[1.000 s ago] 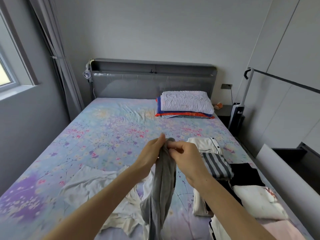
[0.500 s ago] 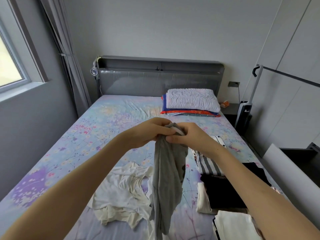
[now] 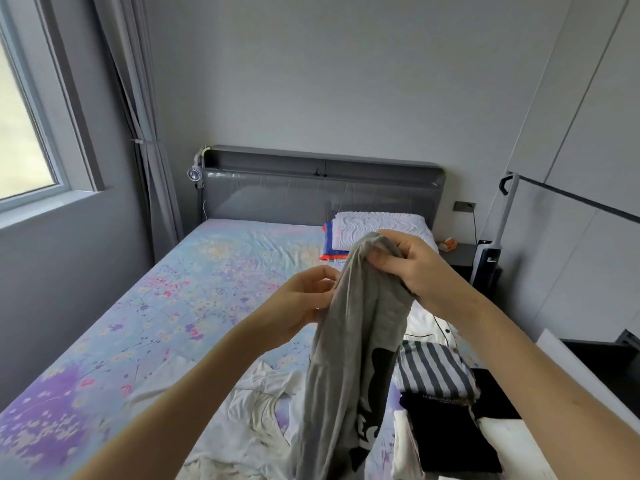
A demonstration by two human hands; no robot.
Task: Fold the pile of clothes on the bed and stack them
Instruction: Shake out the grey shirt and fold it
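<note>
A grey shirt (image 3: 349, 358) with a black print hangs bunched in the air over the bed (image 3: 145, 306). My right hand (image 3: 412, 268) grips its top edge, fingers curled round the cloth. Lower and to the left, my left hand (image 3: 304, 299) pinches the shirt's left edge. A crumpled white garment (image 3: 249, 420) lies on the flowered sheet below. Folded pieces sit at the right: a striped one (image 3: 433, 370), a black one (image 3: 450, 434) and white ones (image 3: 429, 323).
A white pillow (image 3: 363, 226) on folded red and blue bedding lies by the grey headboard (image 3: 311, 199). A window and curtain (image 3: 138, 116) are at the left. At the right stand a bedside table (image 3: 457, 252), an upright vacuum (image 3: 488, 261) and wardrobe doors.
Both hands lifted the grey shirt higher. My right hand rose to the top edge while my left hand slid apart from it down the left edge. The view tilted upward.
</note>
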